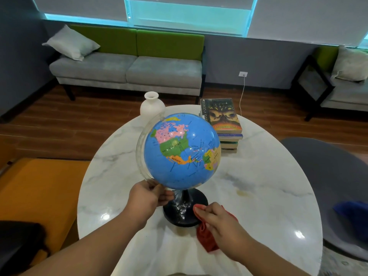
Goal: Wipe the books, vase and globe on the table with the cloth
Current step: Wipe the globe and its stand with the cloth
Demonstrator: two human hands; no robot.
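Note:
A blue globe [182, 151] on a black round base stands in the middle of the white marble table [258, 186]. My left hand [148, 196] grips the lower end of its clear arc, just under the sphere. My right hand [221, 226] holds a red cloth [206, 239] and presses it against the right side of the black base. A white vase [152, 106] stands behind the globe at the far edge. A stack of books [224, 124] lies at the far right.
A grey chair [326, 176] with a blue cloth [354, 214] on it stands right of the table. An orange seat [39, 196] is at the left. A grey-green sofa [127, 70] lines the far wall.

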